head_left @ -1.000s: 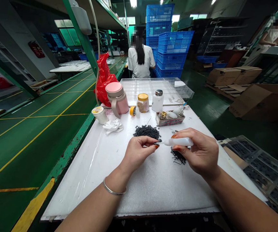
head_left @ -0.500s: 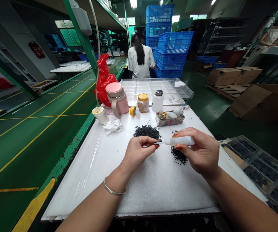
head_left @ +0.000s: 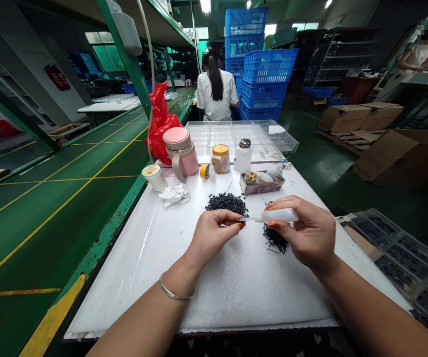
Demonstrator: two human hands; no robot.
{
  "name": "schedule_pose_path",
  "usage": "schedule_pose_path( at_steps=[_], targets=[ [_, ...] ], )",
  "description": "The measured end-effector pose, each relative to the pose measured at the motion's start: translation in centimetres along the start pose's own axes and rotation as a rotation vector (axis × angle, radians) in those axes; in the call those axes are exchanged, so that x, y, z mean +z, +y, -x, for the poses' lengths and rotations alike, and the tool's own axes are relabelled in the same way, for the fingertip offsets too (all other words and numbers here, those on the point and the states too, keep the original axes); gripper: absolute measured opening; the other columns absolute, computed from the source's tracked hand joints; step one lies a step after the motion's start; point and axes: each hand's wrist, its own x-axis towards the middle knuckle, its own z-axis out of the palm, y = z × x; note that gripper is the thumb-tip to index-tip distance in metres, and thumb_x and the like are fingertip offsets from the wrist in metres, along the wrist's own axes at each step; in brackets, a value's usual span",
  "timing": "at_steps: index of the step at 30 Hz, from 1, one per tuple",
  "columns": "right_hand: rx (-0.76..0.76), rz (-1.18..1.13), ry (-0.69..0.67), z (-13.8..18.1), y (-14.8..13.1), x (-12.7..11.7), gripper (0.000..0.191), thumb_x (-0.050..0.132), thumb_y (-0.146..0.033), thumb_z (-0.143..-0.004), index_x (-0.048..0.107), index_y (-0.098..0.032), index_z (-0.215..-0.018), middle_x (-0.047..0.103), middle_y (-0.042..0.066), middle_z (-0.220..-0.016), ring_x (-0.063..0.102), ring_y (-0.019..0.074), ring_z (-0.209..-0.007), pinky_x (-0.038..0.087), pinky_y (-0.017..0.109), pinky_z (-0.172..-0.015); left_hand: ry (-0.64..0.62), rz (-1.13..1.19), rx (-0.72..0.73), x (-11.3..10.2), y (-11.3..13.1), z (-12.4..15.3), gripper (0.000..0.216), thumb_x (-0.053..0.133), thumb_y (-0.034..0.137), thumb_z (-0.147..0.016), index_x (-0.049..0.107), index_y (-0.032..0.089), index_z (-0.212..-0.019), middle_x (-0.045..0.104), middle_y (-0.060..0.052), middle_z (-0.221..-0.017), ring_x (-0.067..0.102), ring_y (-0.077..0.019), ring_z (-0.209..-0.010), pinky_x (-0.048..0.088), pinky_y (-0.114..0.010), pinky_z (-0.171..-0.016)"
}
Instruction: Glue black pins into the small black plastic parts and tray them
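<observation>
My right hand (head_left: 305,233) grips a small white squeeze bottle (head_left: 278,215), its thin nozzle pointing left. The nozzle tip meets the fingertips of my left hand (head_left: 214,233), which pinch a tiny dark part too small to make out. Both hands hover above the white foam mat (head_left: 236,282). A pile of small black parts (head_left: 226,202) lies just beyond my left hand. A bundle of thin black pins (head_left: 275,239) lies under my right hand.
At the back of the table stand a pink flask (head_left: 180,150), a yellow-lidded jar (head_left: 220,157), a white bottle (head_left: 242,155), a white cup (head_left: 153,176), a crumpled tissue (head_left: 174,193) and a small tray of bottles (head_left: 261,182). Clear trays (head_left: 236,135) lie behind. A person sits beyond. Trays of parts (head_left: 407,258) sit right.
</observation>
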Motion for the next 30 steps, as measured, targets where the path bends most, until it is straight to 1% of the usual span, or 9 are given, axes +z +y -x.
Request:
schedule_pose_path(
  at_steps=[9,14,17,20,23,25,27,28,30],
  targets=[
    [-0.003,-0.002,-0.014,0.1,0.0,-0.1,0.012,0.073,-0.02,-0.078,0.066,-0.018,-0.087,0.067,0.003,-0.082,0.061,0.0179,-0.074,0.046,0.03,-0.066,0.001,-0.006,0.003,-0.1,-0.2,-0.1,0.022,0.073,0.026,-0.07,0.074,0.013,-0.087,0.069,-0.008,-0.078,0.055,-0.0135,-0.065,0.042,-0.023,-0.06],
    [0.061,-0.051,0.009,0.1,0.0,-0.2,0.01,0.072,-0.023,-0.079,0.067,-0.019,-0.086,0.067,0.003,-0.082,0.061,0.018,-0.077,0.046,0.03,-0.068,-0.006,0.017,-0.003,0.0,-0.1,-0.1,0.021,0.074,0.025,-0.069,0.074,0.013,-0.086,0.069,-0.007,-0.076,0.055,-0.0123,-0.064,0.042,-0.022,-0.06],
    [0.166,-0.138,0.089,0.1,0.4,-0.3,0.013,0.072,-0.029,-0.08,0.067,-0.018,-0.086,0.065,0.004,-0.082,0.058,0.0164,-0.069,0.044,0.028,-0.059,-0.005,0.039,-0.008,0.0,-0.1,0.0,0.02,0.074,0.024,-0.068,0.074,0.013,-0.084,0.069,-0.007,-0.075,0.055,-0.0122,-0.063,0.043,-0.022,-0.06],
    [0.306,-0.315,0.209,-0.2,0.9,-0.3,0.021,0.07,-0.036,-0.08,0.065,-0.018,-0.089,0.061,0.004,-0.077,0.051,0.0132,-0.056,0.04,0.026,-0.048,-0.009,0.096,-0.035,-0.2,-0.1,0.0,0.022,0.076,0.024,-0.066,0.074,0.013,-0.085,0.069,-0.007,-0.075,0.056,-0.0125,-0.063,0.045,-0.023,-0.06],
    [0.472,-0.511,0.272,-0.8,1.1,-0.3,0.026,0.072,-0.035,-0.077,0.056,-0.021,-0.093,0.058,0.002,-0.075,0.054,0.0143,-0.061,0.041,0.024,-0.048,-0.026,0.188,-0.079,-0.4,-0.1,-0.1,0.025,0.078,0.025,-0.066,0.073,0.012,-0.087,0.069,-0.008,-0.078,0.058,-0.0129,-0.065,0.048,-0.023,-0.061],
    [0.568,-0.605,0.259,-1.2,1.2,-0.3,0.034,0.077,-0.027,-0.071,0.049,-0.022,-0.091,0.057,0.001,-0.082,0.056,0.0141,-0.069,0.043,0.022,-0.052,-0.031,0.257,-0.107,-0.6,-0.1,-0.2,0.027,0.078,0.025,-0.065,0.072,0.012,-0.088,0.07,-0.009,-0.081,0.06,-0.0132,-0.068,0.049,-0.023,-0.062],
    [0.64,-0.665,0.204,-1.4,1.3,-0.2,0.043,0.08,-0.02,-0.064,0.044,-0.022,-0.087,0.055,0.0,-0.085,0.054,0.0116,-0.069,0.043,0.021,-0.055,-0.025,0.329,-0.129,-0.7,-0.3,-0.2,0.029,0.079,0.025,-0.066,0.07,0.013,-0.09,0.071,-0.008,-0.084,0.062,-0.0131,-0.069,0.049,-0.022,-0.062],
    [0.674,-0.687,0.161,-1.4,1.4,-0.1,0.044,0.08,-0.019,-0.062,0.043,-0.021,-0.085,0.052,-0.002,-0.083,0.051,0.01,-0.067,0.042,0.02,-0.055,-0.021,0.363,-0.141,-0.7,-0.3,-0.3,0.029,0.08,0.024,-0.066,0.069,0.014,-0.091,0.071,-0.008,-0.085,0.063,-0.013,-0.07,0.05,-0.021,-0.062],
    [0.747,-0.71,0.054,-1.2,1.5,0.3,0.042,0.08,-0.021,-0.064,0.042,-0.02,-0.084,0.047,-0.004,-0.075,0.046,0.0078,-0.061,0.04,0.019,-0.054,-0.011,0.419,-0.169,-0.8,-0.4,-0.3,0.031,0.081,0.024,-0.066,0.067,0.014,-0.091,0.071,-0.009,-0.087,0.064,-0.0129,-0.071,0.05,-0.02,-0.063]
  ],
)
